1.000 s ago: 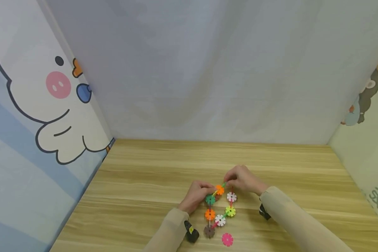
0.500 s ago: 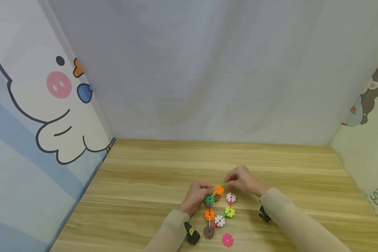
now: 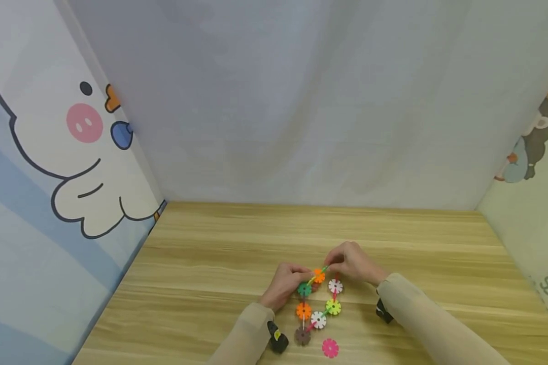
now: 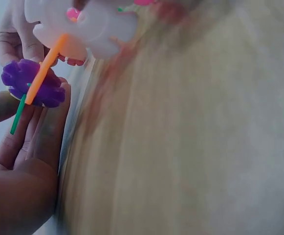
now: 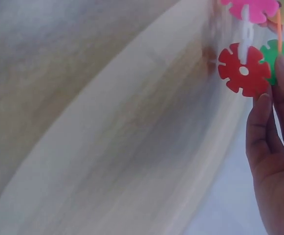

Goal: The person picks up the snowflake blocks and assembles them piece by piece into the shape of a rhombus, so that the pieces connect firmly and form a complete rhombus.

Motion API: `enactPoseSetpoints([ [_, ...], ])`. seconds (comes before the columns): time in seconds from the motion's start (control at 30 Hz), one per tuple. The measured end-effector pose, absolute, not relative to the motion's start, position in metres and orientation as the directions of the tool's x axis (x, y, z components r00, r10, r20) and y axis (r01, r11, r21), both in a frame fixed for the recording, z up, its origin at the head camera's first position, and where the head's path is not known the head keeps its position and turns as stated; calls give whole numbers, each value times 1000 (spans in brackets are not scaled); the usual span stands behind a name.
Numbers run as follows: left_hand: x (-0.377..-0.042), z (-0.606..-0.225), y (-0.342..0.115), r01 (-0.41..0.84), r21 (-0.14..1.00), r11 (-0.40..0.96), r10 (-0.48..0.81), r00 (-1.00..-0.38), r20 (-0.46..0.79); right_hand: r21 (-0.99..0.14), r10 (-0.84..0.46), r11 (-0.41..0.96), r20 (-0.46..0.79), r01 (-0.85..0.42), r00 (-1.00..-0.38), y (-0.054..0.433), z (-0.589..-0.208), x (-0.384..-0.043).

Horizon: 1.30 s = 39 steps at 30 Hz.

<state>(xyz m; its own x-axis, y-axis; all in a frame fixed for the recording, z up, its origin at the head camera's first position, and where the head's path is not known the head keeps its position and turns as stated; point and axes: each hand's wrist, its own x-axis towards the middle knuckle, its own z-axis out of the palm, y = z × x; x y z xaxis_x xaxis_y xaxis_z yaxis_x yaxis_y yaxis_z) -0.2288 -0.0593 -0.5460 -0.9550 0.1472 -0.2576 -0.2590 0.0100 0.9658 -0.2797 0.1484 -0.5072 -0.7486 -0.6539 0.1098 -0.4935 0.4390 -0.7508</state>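
Several notched plastic snowflake discs (image 3: 303,311) are slotted together edge to face in a chain that bends round into a loop. At the chain's upper left, my left hand (image 3: 283,285) pinches it by the orange and yellow discs. My right hand (image 3: 352,263) pinches the bright green disc (image 3: 324,269) at the chain's far end. In the left wrist view, a purple disc (image 4: 22,78) lies at the fingers, crossed by an orange disc (image 4: 46,68) seen edge-on. Fingertips of the right hand meet a red disc (image 5: 244,78) and a green disc (image 5: 270,54) in the right wrist view.
A loose pink disc (image 3: 330,348) lies on the wooden table (image 3: 201,284) below the chain. Black wrist cameras (image 3: 278,340) are strapped on both wrists. A pale curtain (image 3: 310,111) hangs at the back, with printed cartoon panels (image 3: 41,203) at the sides.
Both hands keep nearly the same place and grip on the chain. The right hand dips very slightly.
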Motion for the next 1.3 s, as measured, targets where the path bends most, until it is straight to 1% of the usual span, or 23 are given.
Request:
enactPoseSetpoints([
  [0.13, -229, -545, -59, -257, 966, -6, 156, -955, -253, -766, -651, 432, 100, -476, -752, 148, -506, -278],
  [0.3, -229, -545, -59, -245, 969, 12, 162, -956, -244, -778, -639, 436, 86, -452, -764, 150, -505, -274],
  [0.43, -229, -546, -59, -214, 975, 61, 148, -964, -221, -750, -590, 473, 121, -463, -798, 155, -506, -269],
  [0.6, -229, -546, -61, -193, 975, 106, 128, -970, -206, -732, -521, 521, 136, -440, -843, 164, -509, -262],
  [0.73, -229, -545, -60, -184, 977, 110, 124, -973, -197, -728, -466, 559, 122, -398, -877, 173, -512, -256],
  [0.83, -229, -545, -58, -188, 977, 102, 123, -972, -199, -727, -404, 599, 87, -335, -911, 181, -515, -253],
  [0.97, -230, -546, -56, -188, 978, 89, 118, -973, -198, -729, -338, 638, 24, -248, -941, 191, -519, -247],
  [1.1, -230, -547, -56, -186, 978, 93, 114, -974, -196, -729, -313, 653, -12, -206, -950, 197, -521, -241],
  [1.3, -229, -547, -58, -203, 976, 75, 114, -971, -211, -726, -359, 646, -15, -236, -933, 199, -524, -231],
])
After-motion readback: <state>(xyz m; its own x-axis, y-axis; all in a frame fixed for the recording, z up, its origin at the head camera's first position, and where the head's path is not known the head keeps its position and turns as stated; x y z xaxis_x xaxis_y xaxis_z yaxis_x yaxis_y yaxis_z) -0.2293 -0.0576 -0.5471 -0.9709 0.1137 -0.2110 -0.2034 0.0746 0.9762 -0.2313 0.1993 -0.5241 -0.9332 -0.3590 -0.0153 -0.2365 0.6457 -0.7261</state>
